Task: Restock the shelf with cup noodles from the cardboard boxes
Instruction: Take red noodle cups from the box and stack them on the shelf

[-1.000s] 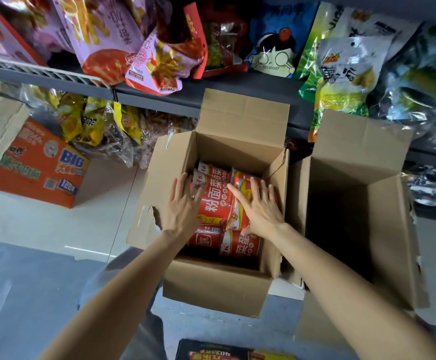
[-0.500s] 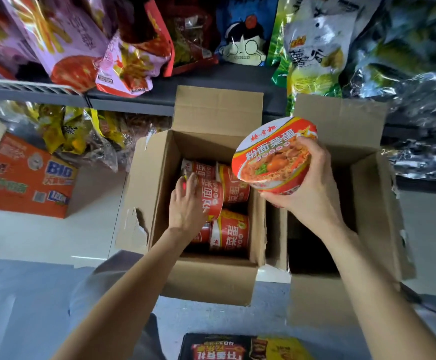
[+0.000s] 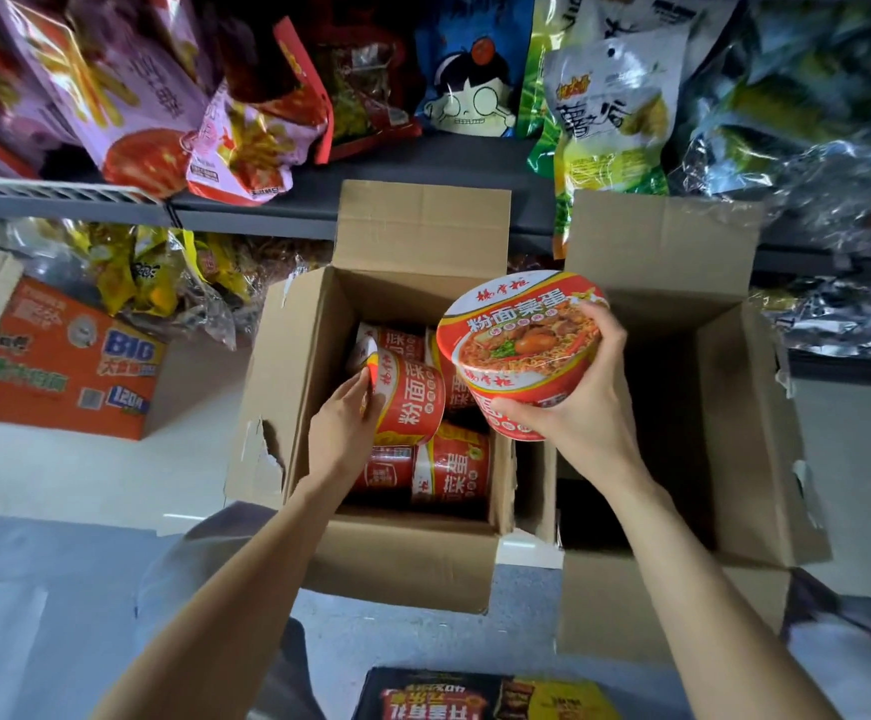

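An open cardboard box (image 3: 288,387) on the floor holds several red cup noodles lying on their sides. My right hand (image 3: 586,407) grips one red cup noodle (image 3: 521,345) lifted above the box's right edge, its printed lid facing me. My left hand (image 3: 342,426) is inside the box and grips a second cup noodle (image 3: 412,400) by its lid end, raised slightly over the others (image 3: 451,472). A second open cardboard box (image 3: 734,407) stands to the right, its inside dark.
Dark shelves (image 3: 423,163) run above the boxes, packed with snack bags (image 3: 127,85). An orange carton (image 3: 59,361) sits on the floor at left. A dark printed pack (image 3: 475,698) lies at the bottom edge. My knees are below the boxes.
My right hand lifted a cup noodle out of the box and holds it over the right edge. My left hand took hold of another cup and raised it a little.
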`<state>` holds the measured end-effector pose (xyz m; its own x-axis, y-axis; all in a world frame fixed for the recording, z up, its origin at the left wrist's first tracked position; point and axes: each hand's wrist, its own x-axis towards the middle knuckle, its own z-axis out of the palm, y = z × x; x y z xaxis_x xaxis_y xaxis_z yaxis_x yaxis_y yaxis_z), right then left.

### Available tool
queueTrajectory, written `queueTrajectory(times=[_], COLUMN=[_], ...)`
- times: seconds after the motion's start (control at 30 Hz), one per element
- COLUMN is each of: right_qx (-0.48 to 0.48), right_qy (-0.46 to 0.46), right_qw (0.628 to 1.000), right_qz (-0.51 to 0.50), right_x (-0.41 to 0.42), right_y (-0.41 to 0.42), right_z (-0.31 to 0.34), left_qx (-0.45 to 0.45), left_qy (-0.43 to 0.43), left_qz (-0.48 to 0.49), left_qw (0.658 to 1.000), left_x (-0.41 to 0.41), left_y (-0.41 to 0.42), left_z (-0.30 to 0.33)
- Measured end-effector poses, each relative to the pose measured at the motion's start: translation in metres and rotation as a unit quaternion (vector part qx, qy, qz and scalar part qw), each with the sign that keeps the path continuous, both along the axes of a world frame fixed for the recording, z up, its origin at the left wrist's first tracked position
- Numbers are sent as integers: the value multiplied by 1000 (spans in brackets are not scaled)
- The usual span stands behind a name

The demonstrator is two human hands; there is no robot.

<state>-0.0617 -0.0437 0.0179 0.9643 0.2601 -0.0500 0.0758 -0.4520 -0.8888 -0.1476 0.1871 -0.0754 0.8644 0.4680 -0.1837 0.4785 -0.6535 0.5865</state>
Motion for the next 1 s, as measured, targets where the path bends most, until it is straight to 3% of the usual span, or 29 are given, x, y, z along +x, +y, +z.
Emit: queueTrajectory(times=[0.23, 0.33, 0.4, 0.47, 0.5, 0.57, 0.63, 0.7, 0.77, 0.87, 1.0], right_qx=[4, 19, 29, 33, 32, 26, 22, 23, 28, 24, 21], right_qy=[-6, -8, -12, -11, -10, -9, -9, -7, -3, -5, -3], right_qw=[1000, 1000, 1000, 999, 999, 1000, 1000, 1000, 1000, 1000, 1000], right_qz=[9, 4, 2, 4, 4, 7, 11, 12, 12, 9, 5], right_x=[1, 1, 1, 0, -1, -3, -4, -3, -1, -1, 1], right_y=[3, 2, 1, 0, -1, -1, -1, 0, 1, 3, 5], right_z=[4, 8, 8, 8, 8, 7, 6, 5, 3, 0, -2], left_qx=[67, 92, 105, 34, -52, -228, -249, -239, -302, -433, -469], left_qy=[-71, -163, -170, -136, -113, -73, -59, 15, 90, 107, 103], left_qz=[42, -144, -218, -170, -101, 48, 143, 225, 287, 329, 251], left_qw=[994, 972, 955, 975, 987, 970, 956, 945, 905, 832, 840], left_x=[7, 3, -2, -7, -9, -7, -2, 5, 9, 11, 21], left_y=[8, 2, -1, -8, -12, -20, -23, -19, -10, -7, -14], left_z=[19, 18, 5, -3, -2, 5, 9, 4, -5, -6, -5])
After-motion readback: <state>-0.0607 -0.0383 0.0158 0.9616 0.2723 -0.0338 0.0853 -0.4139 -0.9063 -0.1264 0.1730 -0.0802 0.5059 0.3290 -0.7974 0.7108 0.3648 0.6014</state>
